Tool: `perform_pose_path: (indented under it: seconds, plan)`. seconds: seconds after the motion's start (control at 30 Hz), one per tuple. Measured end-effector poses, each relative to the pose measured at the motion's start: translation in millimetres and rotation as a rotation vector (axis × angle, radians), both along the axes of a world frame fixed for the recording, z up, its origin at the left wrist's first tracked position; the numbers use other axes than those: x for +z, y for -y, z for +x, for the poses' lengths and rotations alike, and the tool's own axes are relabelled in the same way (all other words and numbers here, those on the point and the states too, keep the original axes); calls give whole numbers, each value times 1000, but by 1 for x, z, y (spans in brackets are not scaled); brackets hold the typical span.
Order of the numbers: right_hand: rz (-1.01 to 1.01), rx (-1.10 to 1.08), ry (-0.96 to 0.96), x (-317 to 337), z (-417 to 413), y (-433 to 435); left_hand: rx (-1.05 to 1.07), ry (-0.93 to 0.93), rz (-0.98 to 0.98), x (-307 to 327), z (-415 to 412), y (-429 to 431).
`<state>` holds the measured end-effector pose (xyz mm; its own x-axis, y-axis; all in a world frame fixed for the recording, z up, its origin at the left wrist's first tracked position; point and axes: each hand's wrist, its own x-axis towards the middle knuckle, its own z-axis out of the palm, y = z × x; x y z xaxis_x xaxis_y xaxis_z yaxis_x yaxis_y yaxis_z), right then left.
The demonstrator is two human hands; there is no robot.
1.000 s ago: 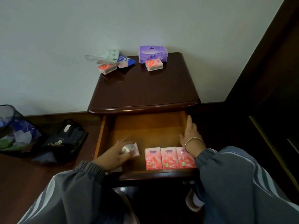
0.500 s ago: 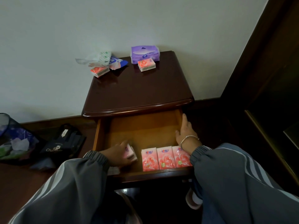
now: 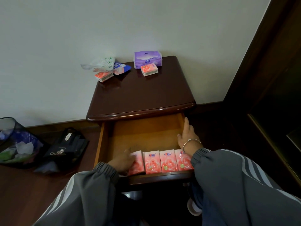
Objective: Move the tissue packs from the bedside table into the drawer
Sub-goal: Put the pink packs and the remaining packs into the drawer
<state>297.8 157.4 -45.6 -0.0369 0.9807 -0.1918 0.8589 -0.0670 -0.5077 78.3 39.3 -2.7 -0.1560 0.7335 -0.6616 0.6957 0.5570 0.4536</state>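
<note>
Pressing my left hand (image 3: 124, 160) flat against the leftmost pink tissue pack (image 3: 136, 162), I have my fingers (image 3: 128, 151) spread loosely over its glossy film, resting on it rather than clenched around it. It leans slightly at the front of the open drawer (image 3: 143, 134), just beside three matching packs (image 3: 167, 161) lying side by side, each a soft rectangular pouch printed with roses and a small red logo too small for me to read. The drawer's inside is bare orange-toned wood. My right hand (image 3: 187, 136) lies open along the drawer's right wall, fingers extended, holding nothing, a thin silver bangle (image 3: 190, 141) at the wrist. On the dark, polished bench (image 3: 141, 95), two more pink packs remain near the back: one (image 3: 149, 69) touching a purple soft-pack of tissues (image 3: 147, 59), the other (image 3: 103, 76) under crumpled clear and blue wrappers (image 3: 107, 65). On the floor to the left sits a black bag (image 3: 65, 147) with pale lettering starting "Cha", beside a mesh bin (image 3: 14, 142).
</note>
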Motion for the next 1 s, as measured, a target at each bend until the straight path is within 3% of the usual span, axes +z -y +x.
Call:
perform_pose_path:
  seconds: [0.13, 0.33, 0.47, 0.73, 0.83, 0.93, 1.0]
  plan:
    - [5, -1, -2, 2, 0, 1, -2, 12, 157, -3, 2, -4]
    - [2, -3, -2, 5, 0, 2, -154, -5, 7, 1, 2, -4]
    - [-1, -1, -8, 6, 0, 2, -207, -32, 26, -3, 1, -2]
    - [-60, 31, -120, 13, 3, 6, -92, 110, 159, 7, -25, 8]
    - [-98, 37, -38, 32, 6, 7, -50, 171, 254, 31, -48, 7]
    - [123, 25, 117, 64, 5, -3, 6, 170, 437, 63, -72, -4]
    - [324, 38, 85, 89, -3, -21, 77, 78, 631, 75, -90, -24]
